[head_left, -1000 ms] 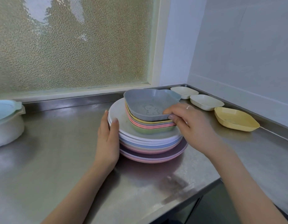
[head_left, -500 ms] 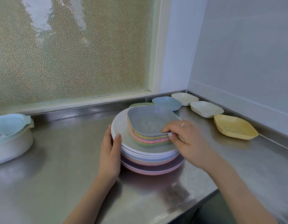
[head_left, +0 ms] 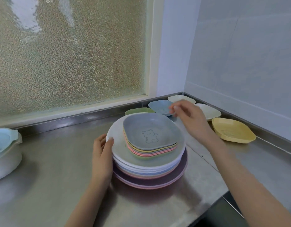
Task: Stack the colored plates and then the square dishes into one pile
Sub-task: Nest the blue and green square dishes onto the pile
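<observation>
At the left edge of the steel table (head_left: 48, 169) stands a white pot (head_left: 5, 159) with a pale blue lid (head_left: 2, 141); what it holds cannot be seen. Right of it the left hand (head_left: 102, 154) presses against the left side of the pile of round colored plates (head_left: 151, 167), its fingers straight and its thumb on the white rim of the top plate, gripping nothing. On that pile sits a nest of square dishes, the grey bear dish (head_left: 151, 133) uppermost, empty, over yellow, pink and green rims. Behind the pile, along the table's back edge, lie a green dish (head_left: 138, 111) and a blue dish (head_left: 161, 108), and toward the back right corner two cream dishes (head_left: 182, 99) (head_left: 210, 111), then a yellow dish (head_left: 233, 132) by the right wall, all apparently empty. The right hand (head_left: 190, 118) hovers past the pile with fingers loosely curled, holding nothing, its fingertips (head_left: 174, 108) just over the blue dish's near right rim. That dish lies straight ahead of the right hand, the nearer one, and looks like the next to lift.
</observation>
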`<state>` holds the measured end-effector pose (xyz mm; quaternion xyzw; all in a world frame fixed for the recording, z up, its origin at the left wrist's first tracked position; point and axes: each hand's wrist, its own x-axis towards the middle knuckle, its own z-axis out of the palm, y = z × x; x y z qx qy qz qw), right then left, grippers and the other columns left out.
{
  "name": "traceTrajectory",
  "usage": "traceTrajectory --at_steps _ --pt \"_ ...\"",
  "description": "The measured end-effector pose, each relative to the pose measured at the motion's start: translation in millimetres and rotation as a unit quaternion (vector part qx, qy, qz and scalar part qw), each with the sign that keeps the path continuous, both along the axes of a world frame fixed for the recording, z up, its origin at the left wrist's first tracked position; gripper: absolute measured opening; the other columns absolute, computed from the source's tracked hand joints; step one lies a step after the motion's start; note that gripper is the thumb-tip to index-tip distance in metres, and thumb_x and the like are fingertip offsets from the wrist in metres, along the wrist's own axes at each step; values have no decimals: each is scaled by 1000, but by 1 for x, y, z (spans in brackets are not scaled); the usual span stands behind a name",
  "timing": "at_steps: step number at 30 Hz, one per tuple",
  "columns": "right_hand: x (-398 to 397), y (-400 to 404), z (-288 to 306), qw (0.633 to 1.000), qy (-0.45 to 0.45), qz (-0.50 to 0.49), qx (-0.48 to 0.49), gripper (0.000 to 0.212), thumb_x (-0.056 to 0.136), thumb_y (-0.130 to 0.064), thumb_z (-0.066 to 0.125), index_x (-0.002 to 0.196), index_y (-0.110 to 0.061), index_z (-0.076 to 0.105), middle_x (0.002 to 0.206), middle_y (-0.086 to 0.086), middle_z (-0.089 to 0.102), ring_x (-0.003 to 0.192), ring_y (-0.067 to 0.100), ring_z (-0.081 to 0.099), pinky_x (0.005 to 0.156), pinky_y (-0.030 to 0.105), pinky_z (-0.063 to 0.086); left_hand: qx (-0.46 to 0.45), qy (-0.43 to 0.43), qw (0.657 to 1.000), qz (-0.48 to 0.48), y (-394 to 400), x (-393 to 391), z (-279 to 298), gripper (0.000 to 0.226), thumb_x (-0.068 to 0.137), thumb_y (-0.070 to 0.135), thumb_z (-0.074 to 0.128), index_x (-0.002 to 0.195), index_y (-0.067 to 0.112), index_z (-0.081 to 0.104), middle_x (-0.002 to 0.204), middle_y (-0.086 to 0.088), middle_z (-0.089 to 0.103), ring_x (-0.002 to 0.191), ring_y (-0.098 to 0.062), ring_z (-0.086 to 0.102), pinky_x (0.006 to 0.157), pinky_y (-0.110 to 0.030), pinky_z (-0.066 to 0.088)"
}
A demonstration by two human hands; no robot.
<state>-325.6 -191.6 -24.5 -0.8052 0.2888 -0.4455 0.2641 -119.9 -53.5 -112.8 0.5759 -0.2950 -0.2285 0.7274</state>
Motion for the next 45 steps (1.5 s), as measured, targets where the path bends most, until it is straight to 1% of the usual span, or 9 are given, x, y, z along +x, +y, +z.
traceTrajectory --at_steps 5,8,11,14,20,29,35,40,45 --pt "22 -88 -17 985 147 -66 62 49 80 17 40 102 -19 66 101 -2 63 93 9 57 86 33 49 -31 70 997 -25 -27 18 3 29 96 13 45 123 16 54 101 2 66 89 -11 60 81 -29 47" --pt "38 -98 -30 948 298 4 110 35 90 -4 56 118 -21 65 111 -10 61 98 5 54 85 23 42 -30 68 994 -85 -31 27 -5 38 88 23 49 124 16 61 121 -10 66 112 -25 61 99 -47 45" --pt "63 -102 -38 928 317 9 194 13 95 -21 52 97 -24 64 95 -10 61 86 9 56 80 24 45 -42 119 986 -109 -28 26 -8 41 81 28 49 115 16 68 121 -13 66 118 -33 58 102 -51 42" --pt "84 -116 -52 914 346 -27 209 30 98 -23 42 69 -30 46 81 -6 51 86 14 47 82 33 42 -46 134 983 -118 -29 23 -8 37 77 31 52 106 18 72 117 -12 68 112 -30 60 100 -50 42" --pt "70 -121 -58 973 200 -8 112 7 82 3 64 86 3 70 79 5 62 63 4 55 62 15 44 -49 109 986 -113 -29 22 -3 35 82 22 43 92 27 76 106 -4 72 102 -23 63 90 -41 47" --pt "32 -79 -1 996 -17 -14 87 14 88 1 59 94 -9 67 81 4 65 65 -5 59 75 10 44 -41 100 990 -94 -29 24 -7 33 72 34 52 91 16 73 109 -12 69 102 -28 61 94 -48 45" --pt "-8 16 0 999 11 3 -51 15 84 0 62 87 -14 67 86 -9 63 85 -4 55 79 10 41 -37 109 990 -82 -27 22 -5 23 72 34 52 80 18 67 94 -9 63 88 -19 53 82 -39 44" --pt "-23 46 -24 996 71 1 -53 25 88 -3 61 87 -27 66 100 -15 61 97 -8 54 84 4 36 -20 100 991 -87 -28 26 -9 28 78 33 50 82 19 73 102 -11 70 91 -21 59 93 -48 47" --pt "-25 49 -21 986 129 11 -105 15 89 -36 45 92 -39 59 115 -24 56 116 6 46 98 7 25 2 94 993 -68 -29 28 -14 33 72 40 51 83 16 70 103 -9 70 96 -28 61 90 -45 46"
